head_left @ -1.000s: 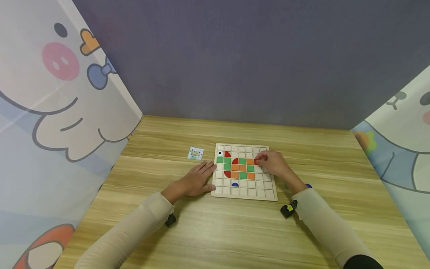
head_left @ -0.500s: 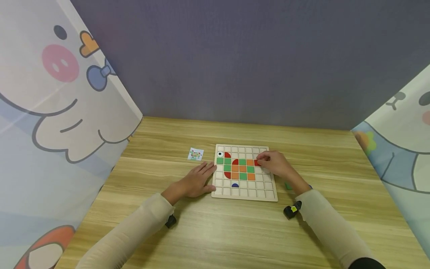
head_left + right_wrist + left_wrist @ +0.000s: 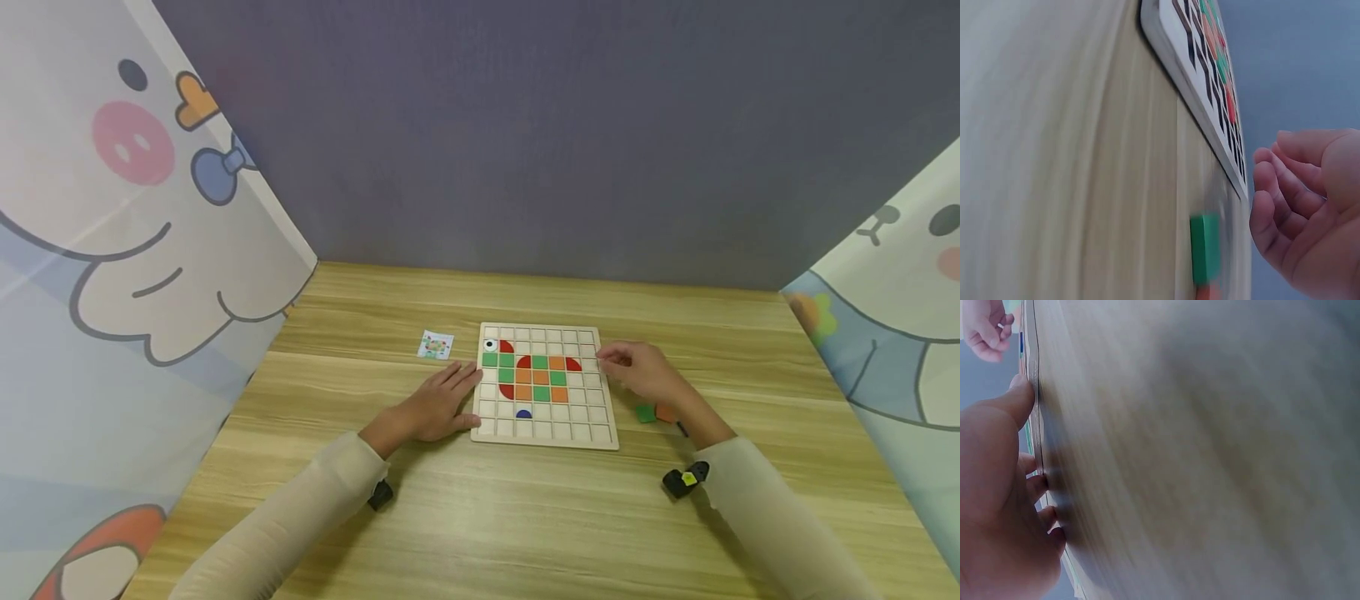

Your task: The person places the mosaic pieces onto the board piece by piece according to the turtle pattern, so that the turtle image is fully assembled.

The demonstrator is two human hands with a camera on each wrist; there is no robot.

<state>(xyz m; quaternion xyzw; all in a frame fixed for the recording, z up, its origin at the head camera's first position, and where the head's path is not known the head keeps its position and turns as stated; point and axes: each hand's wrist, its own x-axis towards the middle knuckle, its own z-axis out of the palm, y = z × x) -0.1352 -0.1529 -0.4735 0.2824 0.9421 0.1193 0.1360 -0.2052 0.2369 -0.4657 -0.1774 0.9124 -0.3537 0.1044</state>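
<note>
A wooden grid board (image 3: 597, 422) lies flat on the table in the head view. Green, orange and red tiles fill part of its grid, with an eye tile (image 3: 490, 345) at upper left and a blue half-round tile (image 3: 523, 414) lower down. A red quarter-round tile (image 3: 573, 365) sits at the right end of the tile pattern. My left hand (image 3: 438, 404) rests at the board's left edge, fingers extended and touching it. My right hand (image 3: 641, 371) is just off the board's right edge. Its fingers curl loosely around nothing in the right wrist view.
A small picture card (image 3: 435, 345) lies left of the board. Beside my right wrist are a green tile (image 3: 646, 413), an orange tile (image 3: 665, 412) and a dark blue piece (image 3: 682, 428). A grey panel (image 3: 525, 150) rises behind the table.
My right hand has let go of the red quarter-round tile, which stays on the board, and has moved right. More loose tiles now show by the wrist. The left hand stays put.
</note>
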